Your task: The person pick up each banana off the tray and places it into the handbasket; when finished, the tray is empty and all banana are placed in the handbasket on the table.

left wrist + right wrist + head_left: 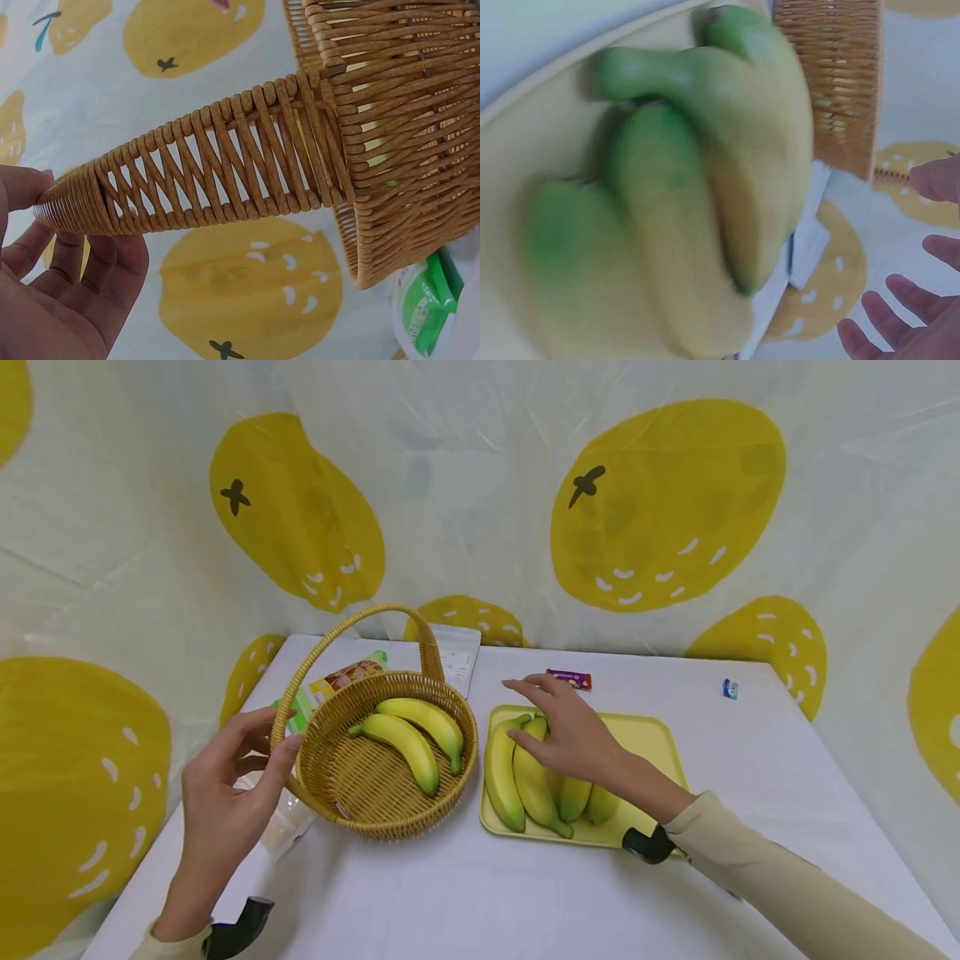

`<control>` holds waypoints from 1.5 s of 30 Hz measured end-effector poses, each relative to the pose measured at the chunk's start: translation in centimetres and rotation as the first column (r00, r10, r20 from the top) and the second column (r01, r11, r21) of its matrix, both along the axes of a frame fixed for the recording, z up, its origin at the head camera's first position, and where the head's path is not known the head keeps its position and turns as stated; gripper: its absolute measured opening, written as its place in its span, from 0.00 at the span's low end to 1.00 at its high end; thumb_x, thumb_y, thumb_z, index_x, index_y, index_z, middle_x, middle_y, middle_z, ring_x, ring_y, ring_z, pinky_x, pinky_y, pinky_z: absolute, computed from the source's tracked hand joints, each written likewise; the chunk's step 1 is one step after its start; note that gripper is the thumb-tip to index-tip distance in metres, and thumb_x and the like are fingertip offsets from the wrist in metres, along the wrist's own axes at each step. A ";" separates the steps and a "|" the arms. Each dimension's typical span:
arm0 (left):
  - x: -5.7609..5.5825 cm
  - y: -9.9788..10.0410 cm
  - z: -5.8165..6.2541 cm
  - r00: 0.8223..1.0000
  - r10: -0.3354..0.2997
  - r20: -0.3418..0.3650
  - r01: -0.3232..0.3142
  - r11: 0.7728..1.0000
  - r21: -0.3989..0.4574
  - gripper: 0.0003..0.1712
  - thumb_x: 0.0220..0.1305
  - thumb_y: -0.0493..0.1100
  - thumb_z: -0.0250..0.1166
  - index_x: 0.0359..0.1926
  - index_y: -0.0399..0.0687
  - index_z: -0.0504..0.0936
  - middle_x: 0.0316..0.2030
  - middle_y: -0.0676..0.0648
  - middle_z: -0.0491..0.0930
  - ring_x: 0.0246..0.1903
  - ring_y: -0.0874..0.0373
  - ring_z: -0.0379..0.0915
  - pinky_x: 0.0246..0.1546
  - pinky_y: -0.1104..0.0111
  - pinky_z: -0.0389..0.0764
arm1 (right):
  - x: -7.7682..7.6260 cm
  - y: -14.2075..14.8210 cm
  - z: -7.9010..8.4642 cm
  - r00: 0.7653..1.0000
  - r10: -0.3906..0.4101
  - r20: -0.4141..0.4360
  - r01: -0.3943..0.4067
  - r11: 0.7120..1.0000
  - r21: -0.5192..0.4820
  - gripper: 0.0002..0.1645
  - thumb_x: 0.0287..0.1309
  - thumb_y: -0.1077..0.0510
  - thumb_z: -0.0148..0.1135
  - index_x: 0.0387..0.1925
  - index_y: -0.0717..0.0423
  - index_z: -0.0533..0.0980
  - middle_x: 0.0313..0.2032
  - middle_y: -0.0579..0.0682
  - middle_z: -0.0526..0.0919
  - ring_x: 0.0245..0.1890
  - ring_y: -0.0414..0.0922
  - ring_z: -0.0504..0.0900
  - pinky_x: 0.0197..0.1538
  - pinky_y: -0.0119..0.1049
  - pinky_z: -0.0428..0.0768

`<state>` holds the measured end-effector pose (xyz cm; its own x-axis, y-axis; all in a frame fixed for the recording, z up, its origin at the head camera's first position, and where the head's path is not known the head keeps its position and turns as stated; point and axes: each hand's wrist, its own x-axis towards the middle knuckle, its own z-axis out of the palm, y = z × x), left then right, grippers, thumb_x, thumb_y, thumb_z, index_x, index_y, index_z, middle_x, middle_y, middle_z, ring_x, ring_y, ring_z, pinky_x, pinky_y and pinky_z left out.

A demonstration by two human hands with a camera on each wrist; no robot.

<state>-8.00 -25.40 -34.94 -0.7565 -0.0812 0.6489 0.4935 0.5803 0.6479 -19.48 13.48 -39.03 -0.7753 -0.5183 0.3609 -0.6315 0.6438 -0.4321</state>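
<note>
Over bananas (501,781) on a tray (647,735), the right hand (561,728) hovers, fingers parted, contact unclear, apparently for a pick that next needs them curled, while the left hand (228,793) pinches the handle (386,608) of a wicker basket (390,823).

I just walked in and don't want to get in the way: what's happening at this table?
A person's left hand holds the handle of a wicker basket with two bananas lying in it. The right hand hovers over more bananas on a yellow tray, fingers spread and holding nothing. Beyond the tray lies a purple packet, with a small blue one off to the right.
</note>
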 end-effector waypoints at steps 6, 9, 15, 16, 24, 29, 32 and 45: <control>0.0 -0.2 -0.1 1.000 -0.010 0.011 0.010 1.000 0.013 0.22 0.62 0.24 0.72 0.57 0.36 0.85 0.38 0.47 0.84 0.32 0.63 0.79 0.34 0.80 0.82 | 0.5 2.9 -1.2 0.999 -0.039 0.000 0.039 0.999 0.018 0.38 0.63 0.53 0.75 0.73 0.52 0.74 0.66 0.60 0.75 0.64 0.61 0.73 0.62 0.62 0.75; 0.0 -0.3 -0.1 1.000 -0.019 0.009 0.019 1.000 0.023 0.22 0.62 0.23 0.72 0.56 0.36 0.85 0.37 0.46 0.84 0.31 0.62 0.79 0.33 0.80 0.82 | 0.8 4.1 -1.8 0.998 -0.062 0.011 0.062 0.997 0.037 0.38 0.64 0.52 0.74 0.73 0.52 0.74 0.67 0.62 0.73 0.65 0.64 0.72 0.62 0.63 0.75; 0.0 -0.2 0.0 1.000 -0.010 0.027 0.009 1.000 0.017 0.22 0.62 0.24 0.72 0.57 0.37 0.85 0.38 0.47 0.84 0.32 0.62 0.79 0.33 0.80 0.82 | 1.6 6.5 -2.6 0.993 -0.117 0.024 0.116 0.992 0.047 0.38 0.64 0.52 0.74 0.73 0.53 0.73 0.67 0.63 0.72 0.63 0.65 0.73 0.57 0.65 0.77; 0.0 -0.2 0.0 1.000 -0.010 0.026 0.010 1.000 0.020 0.22 0.62 0.24 0.72 0.57 0.36 0.85 0.38 0.47 0.84 0.32 0.62 0.79 0.34 0.80 0.82 | 1.7 6.8 -2.7 0.992 -0.126 0.025 0.125 0.991 0.052 0.38 0.64 0.53 0.74 0.73 0.54 0.73 0.67 0.63 0.72 0.62 0.65 0.74 0.57 0.65 0.77; 0.0 -0.2 -0.1 1.000 -0.008 0.022 0.008 1.000 0.015 0.22 0.62 0.23 0.72 0.57 0.36 0.85 0.39 0.48 0.84 0.32 0.63 0.79 0.34 0.80 0.82 | 2.4 9.1 -4.1 0.978 -0.197 0.068 0.192 0.978 0.075 0.40 0.62 0.53 0.75 0.73 0.54 0.72 0.66 0.64 0.72 0.63 0.65 0.73 0.62 0.67 0.75; 0.0 -0.2 0.0 1.000 -0.015 0.019 0.015 1.000 0.021 0.22 0.61 0.23 0.72 0.57 0.35 0.85 0.38 0.47 0.84 0.32 0.63 0.79 0.34 0.80 0.82 | 2.9 9.8 -5.1 0.972 -0.219 0.079 0.213 0.974 0.078 0.39 0.63 0.54 0.75 0.73 0.55 0.73 0.66 0.64 0.72 0.64 0.66 0.73 0.62 0.68 0.75; 0.0 -0.2 -0.1 1.000 -0.016 0.022 0.015 1.000 0.022 0.22 0.61 0.23 0.72 0.57 0.36 0.85 0.38 0.47 0.84 0.33 0.62 0.79 0.34 0.80 0.82 | 3.1 9.8 -5.7 0.969 -0.227 0.095 0.220 0.973 0.076 0.38 0.64 0.55 0.73 0.73 0.56 0.72 0.66 0.65 0.72 0.64 0.66 0.73 0.63 0.68 0.74; -0.1 -0.2 -0.1 1.000 -0.003 0.025 0.003 1.000 0.002 0.23 0.62 0.24 0.72 0.58 0.39 0.85 0.40 0.48 0.84 0.33 0.62 0.79 0.34 0.80 0.82 | 3.3 9.9 -6.8 0.959 -0.261 0.112 0.253 0.964 0.086 0.36 0.63 0.57 0.69 0.72 0.58 0.73 0.64 0.66 0.73 0.62 0.65 0.75 0.62 0.66 0.75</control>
<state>-8.09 -25.61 -35.07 -0.7730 -0.0803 0.6293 0.4785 0.5775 0.6614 -16.20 23.38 -45.82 -0.9213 -0.3165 0.2257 -0.3865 0.8089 -0.4430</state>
